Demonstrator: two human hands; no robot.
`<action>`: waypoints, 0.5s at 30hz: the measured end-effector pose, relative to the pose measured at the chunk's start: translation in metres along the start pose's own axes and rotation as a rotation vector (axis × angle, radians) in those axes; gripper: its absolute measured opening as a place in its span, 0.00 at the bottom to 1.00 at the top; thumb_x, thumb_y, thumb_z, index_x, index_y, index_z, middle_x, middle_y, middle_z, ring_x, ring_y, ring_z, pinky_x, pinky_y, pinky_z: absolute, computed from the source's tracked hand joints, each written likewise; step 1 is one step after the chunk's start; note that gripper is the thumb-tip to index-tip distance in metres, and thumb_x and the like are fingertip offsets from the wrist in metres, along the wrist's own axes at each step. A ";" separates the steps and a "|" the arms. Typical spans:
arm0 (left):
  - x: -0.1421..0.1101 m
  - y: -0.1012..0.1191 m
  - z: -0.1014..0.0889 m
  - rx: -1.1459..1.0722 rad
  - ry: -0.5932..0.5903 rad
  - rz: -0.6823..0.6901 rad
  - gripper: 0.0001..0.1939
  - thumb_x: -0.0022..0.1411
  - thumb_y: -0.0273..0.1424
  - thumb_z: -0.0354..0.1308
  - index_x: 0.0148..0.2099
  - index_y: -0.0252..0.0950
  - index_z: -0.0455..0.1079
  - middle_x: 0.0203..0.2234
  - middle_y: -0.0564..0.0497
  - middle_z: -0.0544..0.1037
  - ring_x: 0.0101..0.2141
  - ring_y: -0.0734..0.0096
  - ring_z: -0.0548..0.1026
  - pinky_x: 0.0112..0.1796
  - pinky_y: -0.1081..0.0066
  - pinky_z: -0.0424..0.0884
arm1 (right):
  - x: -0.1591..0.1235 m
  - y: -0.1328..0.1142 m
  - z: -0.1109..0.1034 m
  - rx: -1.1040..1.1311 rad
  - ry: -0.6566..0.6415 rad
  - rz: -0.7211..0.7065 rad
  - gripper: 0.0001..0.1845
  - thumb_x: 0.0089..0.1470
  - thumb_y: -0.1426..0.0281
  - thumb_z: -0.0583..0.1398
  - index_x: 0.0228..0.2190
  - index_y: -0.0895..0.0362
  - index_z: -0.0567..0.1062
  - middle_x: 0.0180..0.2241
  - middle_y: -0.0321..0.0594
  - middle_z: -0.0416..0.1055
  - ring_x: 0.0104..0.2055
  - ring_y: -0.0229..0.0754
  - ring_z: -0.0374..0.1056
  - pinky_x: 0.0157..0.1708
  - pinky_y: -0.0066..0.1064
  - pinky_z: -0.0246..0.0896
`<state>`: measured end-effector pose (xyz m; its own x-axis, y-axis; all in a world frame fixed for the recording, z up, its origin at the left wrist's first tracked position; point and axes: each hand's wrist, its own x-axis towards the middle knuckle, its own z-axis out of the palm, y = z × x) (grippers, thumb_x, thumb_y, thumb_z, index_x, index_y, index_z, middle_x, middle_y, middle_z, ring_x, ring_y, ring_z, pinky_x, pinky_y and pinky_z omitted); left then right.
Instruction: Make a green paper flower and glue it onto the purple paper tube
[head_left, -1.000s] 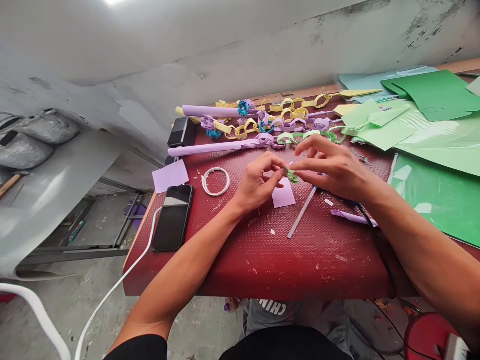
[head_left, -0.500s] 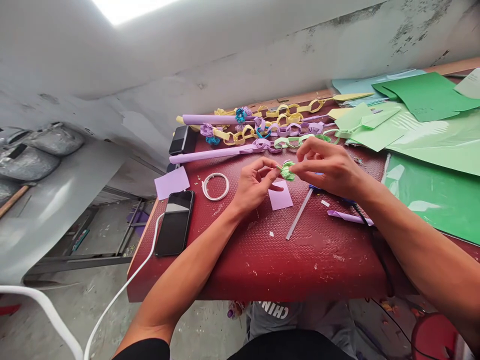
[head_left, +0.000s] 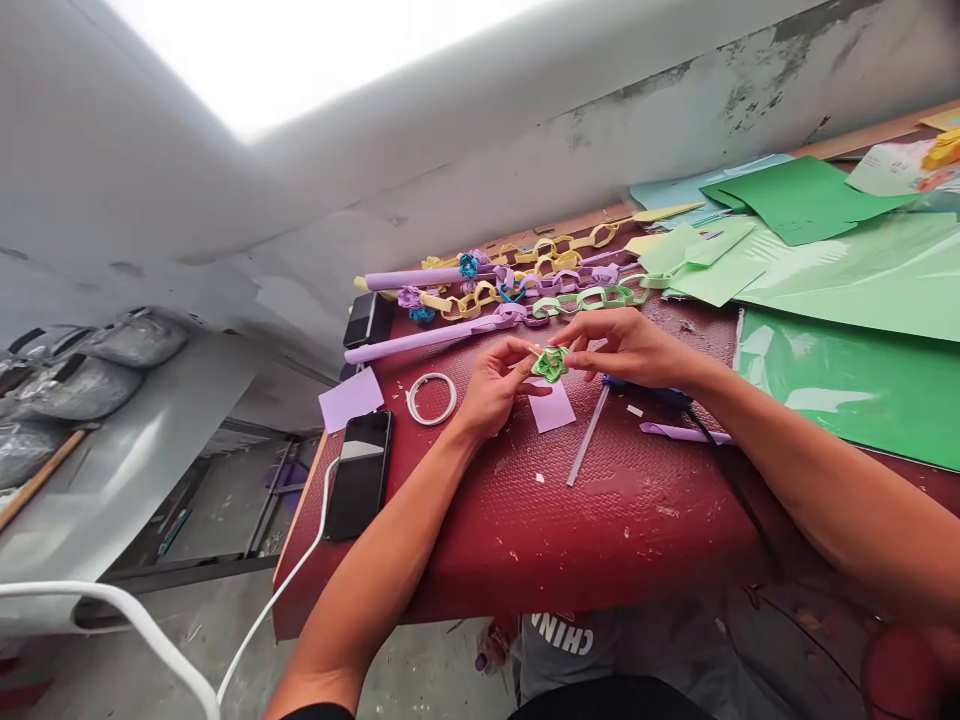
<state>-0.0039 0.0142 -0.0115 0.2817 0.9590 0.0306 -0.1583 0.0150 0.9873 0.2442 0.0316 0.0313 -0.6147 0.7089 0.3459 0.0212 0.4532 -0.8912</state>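
Observation:
A small green paper flower [head_left: 550, 363] is held just above the red table [head_left: 525, 520], pinched from both sides. My left hand [head_left: 493, 385] grips its left edge with thumb and fingertips. From the right, my right hand [head_left: 626, 345] pinches the other edge. Right below the flower lies a small purple paper square [head_left: 553, 408], with a thin grey stick [head_left: 587, 450] beside it. Behind my hands stretch paper chains [head_left: 540, 285] of yellow, purple and green links and a purple paper roll [head_left: 420, 340].
A black phone [head_left: 360, 473] with a white cable [head_left: 277, 600] lies at the table's left edge, near a purple note [head_left: 350, 398] and a white ring [head_left: 431, 397]. Green paper sheets [head_left: 840, 290] cover the right side. A grey wall [head_left: 450, 150] stands behind.
The camera view has shifted, so the table sits lower and further right. Both hands have turned the green flower between the fingertips, and more of its face shows now.

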 end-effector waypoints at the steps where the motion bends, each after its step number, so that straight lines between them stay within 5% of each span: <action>1: 0.000 0.000 0.000 -0.013 0.006 -0.015 0.21 0.59 0.44 0.75 0.44 0.37 0.73 0.40 0.51 0.80 0.35 0.74 0.82 0.31 0.72 0.86 | 0.000 -0.001 -0.001 0.003 -0.010 -0.002 0.19 0.61 0.59 0.70 0.50 0.55 0.82 0.37 0.39 0.80 0.33 0.34 0.75 0.29 0.26 0.74; 6: 0.001 -0.001 -0.001 -0.062 -0.012 -0.071 0.20 0.58 0.43 0.76 0.44 0.38 0.74 0.41 0.51 0.81 0.36 0.73 0.83 0.33 0.73 0.85 | 0.000 -0.001 -0.001 0.037 -0.016 0.048 0.18 0.58 0.61 0.72 0.46 0.58 0.82 0.37 0.39 0.80 0.33 0.35 0.76 0.29 0.26 0.76; 10: 0.000 0.001 0.003 -0.076 0.011 -0.114 0.21 0.64 0.48 0.71 0.49 0.39 0.74 0.42 0.48 0.83 0.37 0.71 0.84 0.37 0.69 0.86 | 0.003 0.006 0.006 0.156 0.080 0.111 0.26 0.54 0.61 0.73 0.52 0.57 0.80 0.39 0.40 0.79 0.37 0.37 0.77 0.32 0.29 0.80; 15: -0.002 0.004 0.008 -0.028 0.077 -0.018 0.25 0.64 0.49 0.70 0.54 0.37 0.76 0.44 0.44 0.84 0.41 0.66 0.86 0.43 0.62 0.87 | 0.003 0.008 0.007 0.069 0.120 0.141 0.22 0.56 0.59 0.73 0.47 0.60 0.82 0.35 0.40 0.80 0.32 0.36 0.77 0.32 0.30 0.76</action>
<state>0.0027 0.0097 -0.0065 0.2112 0.9774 -0.0004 -0.1802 0.0394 0.9828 0.2369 0.0334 0.0229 -0.5111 0.8239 0.2449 0.0436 0.3094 -0.9499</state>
